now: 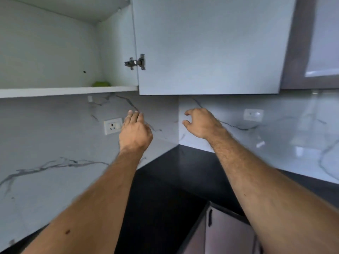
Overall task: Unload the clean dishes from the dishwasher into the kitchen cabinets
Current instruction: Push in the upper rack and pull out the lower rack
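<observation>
An upper cabinet stands open at the top left, its white shelf (64, 91) bare except for the top of a green item (100, 83) near the back right. The cabinet door (207, 46) is swung open to the right on its hinge (135, 62). My left hand (134, 132) is raised below the shelf, fingers straight, holding nothing. My right hand (200, 122) hangs below the door's lower edge, fingers loosely curled, empty. No dishes and no dishwasher are in view.
A black countertop (183, 173) fills the corner under marble-patterned wall panels. Sockets sit on the left wall (113, 126) and right wall (253, 114). A grey lower cabinet front (229, 235) is at the bottom right. A dark-framed cabinet (315, 43) is at the upper right.
</observation>
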Action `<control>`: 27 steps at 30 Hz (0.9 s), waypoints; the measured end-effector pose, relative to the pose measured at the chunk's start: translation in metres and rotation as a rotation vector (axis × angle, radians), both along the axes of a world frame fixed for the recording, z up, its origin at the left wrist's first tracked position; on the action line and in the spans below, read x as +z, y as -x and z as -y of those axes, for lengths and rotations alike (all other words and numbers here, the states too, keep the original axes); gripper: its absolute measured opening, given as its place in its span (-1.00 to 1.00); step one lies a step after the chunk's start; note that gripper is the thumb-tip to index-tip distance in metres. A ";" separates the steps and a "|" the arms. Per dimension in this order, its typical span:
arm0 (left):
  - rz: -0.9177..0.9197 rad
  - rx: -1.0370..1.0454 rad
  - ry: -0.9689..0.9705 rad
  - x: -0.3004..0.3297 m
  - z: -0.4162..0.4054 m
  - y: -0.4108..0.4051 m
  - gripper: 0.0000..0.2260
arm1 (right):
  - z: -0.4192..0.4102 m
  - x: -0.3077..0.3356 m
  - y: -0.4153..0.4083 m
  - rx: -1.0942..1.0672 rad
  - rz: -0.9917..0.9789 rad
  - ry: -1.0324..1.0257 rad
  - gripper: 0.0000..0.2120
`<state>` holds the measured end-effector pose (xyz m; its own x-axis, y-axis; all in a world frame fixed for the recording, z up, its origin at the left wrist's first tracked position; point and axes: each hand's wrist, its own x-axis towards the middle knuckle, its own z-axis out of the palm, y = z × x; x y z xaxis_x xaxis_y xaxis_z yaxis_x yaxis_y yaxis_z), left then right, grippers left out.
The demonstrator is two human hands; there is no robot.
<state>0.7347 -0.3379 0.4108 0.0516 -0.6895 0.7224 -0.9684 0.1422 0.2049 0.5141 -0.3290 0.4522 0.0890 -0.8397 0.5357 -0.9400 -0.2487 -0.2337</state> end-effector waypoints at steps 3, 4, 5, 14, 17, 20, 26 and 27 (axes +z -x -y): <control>-0.014 -0.086 -0.088 -0.030 -0.022 0.036 -0.48 | -0.034 -0.025 0.036 -0.102 -0.011 -0.067 -0.51; -0.003 -0.119 -0.108 -0.039 -0.028 0.048 -0.47 | -0.045 -0.031 0.047 -0.129 -0.010 -0.088 -0.50; 0.019 -0.151 -0.125 -0.048 -0.034 0.061 -0.47 | -0.056 -0.038 0.058 -0.159 -0.006 -0.103 -0.48; 0.261 -0.292 -0.204 -0.131 -0.082 0.160 -0.42 | -0.148 -0.110 0.147 -0.298 0.043 -0.214 -0.37; 0.224 -0.404 -0.294 -0.165 -0.110 0.197 -0.43 | -0.188 -0.142 0.182 -0.367 0.057 -0.279 -0.38; 0.249 -0.524 -0.315 -0.193 -0.144 0.243 -0.42 | -0.235 -0.170 0.221 -0.454 0.083 -0.322 -0.38; 0.284 -0.695 -0.322 -0.223 -0.223 0.326 -0.43 | -0.335 -0.200 0.294 -0.591 0.130 -0.327 -0.38; 0.278 -0.711 -0.334 -0.229 -0.235 0.336 -0.42 | -0.352 -0.206 0.304 -0.610 0.138 -0.336 -0.38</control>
